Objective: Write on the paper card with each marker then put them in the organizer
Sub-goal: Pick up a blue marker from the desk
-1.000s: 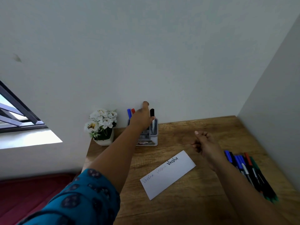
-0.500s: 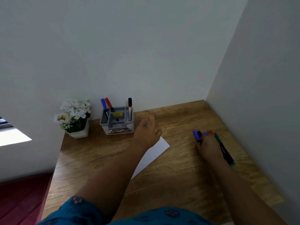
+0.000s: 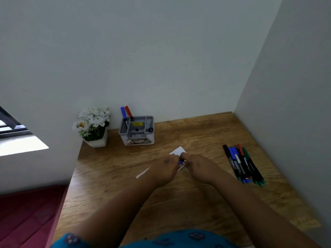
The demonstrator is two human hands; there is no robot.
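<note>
inside organizer (image 3: 137, 135): blue marker (image 3: 123, 112), red marker (image 3: 128, 110), black marker (image 3: 150, 129).

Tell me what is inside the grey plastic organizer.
The grey plastic organizer holds a blue-capped marker and a red-capped marker leaning in its left compartment, and a black marker at the right. The compartment bottoms are hidden by its walls.

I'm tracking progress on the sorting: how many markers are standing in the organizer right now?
3. A blue marker and a red marker lean in the left compartment of the organizer; a black marker sits low in the right slot. Others could be hidden inside.
</note>
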